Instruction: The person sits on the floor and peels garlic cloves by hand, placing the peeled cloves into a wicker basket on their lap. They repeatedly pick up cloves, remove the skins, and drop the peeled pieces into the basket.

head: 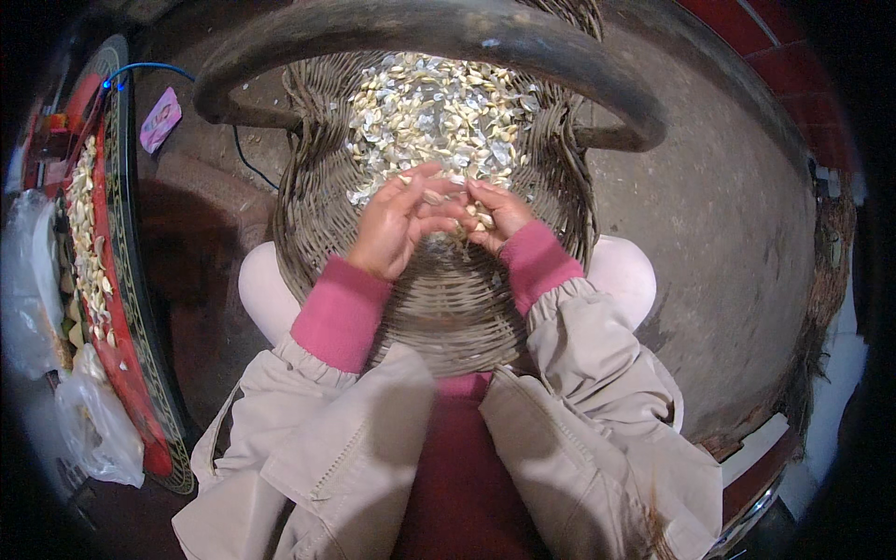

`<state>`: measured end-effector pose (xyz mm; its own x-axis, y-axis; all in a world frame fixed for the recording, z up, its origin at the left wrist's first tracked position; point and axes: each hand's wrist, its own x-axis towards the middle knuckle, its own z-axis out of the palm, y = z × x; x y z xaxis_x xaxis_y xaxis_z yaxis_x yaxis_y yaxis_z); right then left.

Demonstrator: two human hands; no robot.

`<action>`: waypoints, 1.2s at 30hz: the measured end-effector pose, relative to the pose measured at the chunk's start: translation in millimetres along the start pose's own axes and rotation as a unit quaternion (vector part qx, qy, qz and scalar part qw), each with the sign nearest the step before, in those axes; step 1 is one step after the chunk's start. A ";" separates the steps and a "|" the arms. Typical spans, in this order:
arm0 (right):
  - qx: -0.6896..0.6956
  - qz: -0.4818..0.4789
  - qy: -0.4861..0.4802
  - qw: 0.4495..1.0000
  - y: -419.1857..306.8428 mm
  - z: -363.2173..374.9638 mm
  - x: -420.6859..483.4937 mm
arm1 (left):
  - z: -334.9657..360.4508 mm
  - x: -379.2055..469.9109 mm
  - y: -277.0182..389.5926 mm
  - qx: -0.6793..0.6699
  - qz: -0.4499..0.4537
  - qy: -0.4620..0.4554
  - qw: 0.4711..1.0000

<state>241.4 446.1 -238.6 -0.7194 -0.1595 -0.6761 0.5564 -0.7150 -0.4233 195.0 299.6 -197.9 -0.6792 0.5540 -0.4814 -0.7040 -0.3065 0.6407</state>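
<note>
A wicker basket [448, 301] rests between my knees, its thick dark handle [434, 31] arching across the far side. Pale cloves or large seeds [441, 119], mixed with thin whitish papery skins, cover its far part; their exact kind is unclear. Over the near edge of this heap, my left hand [399, 224] is turned palm inward, fingers spread and slightly blurred. A pale piece shows by its thumb, but its grip is unclear. Close beside it, my right hand [500, 213] is curled around several pale pieces [481, 217], with thumb and forefinger towards my left fingers.
At left stands a red-topped table [129, 378] with a patterned rim, bearing more pale pieces [87, 238] and clear plastic bags [98, 420]. A pink packet [161, 120] lies beyond it. Bare floor [714, 231] extends to the right. A dark cable [248, 161] runs left of the basket.
</note>
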 end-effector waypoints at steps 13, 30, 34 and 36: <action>0.032 0.024 -0.012 0.999 0.1 12.1 -2.8 | 23.4 -0.7 -5.6 0.446 0.289 0.005 0.847; 0.012 -0.077 0.014 0.997 -1.2 -3.6 2.5 | -48.1 33.9 -70.1 0.700 0.128 0.023 0.702; 0.072 -0.095 -0.030 0.992 -3.1 -7.8 1.8 | -33.6 30.1 -33.8 0.351 -0.040 0.031 0.935; 0.085 -0.092 -0.039 0.991 -4.6 -8.4 0.8 | -26.9 18.2 -15.9 0.126 -0.062 0.008 0.990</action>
<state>241.7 455.0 -242.3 -0.8359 -0.0638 -0.5452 0.3398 -0.8401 -0.4227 188.2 293.7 -232.9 -0.5952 0.5617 -0.5747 -0.7100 -0.0326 0.7035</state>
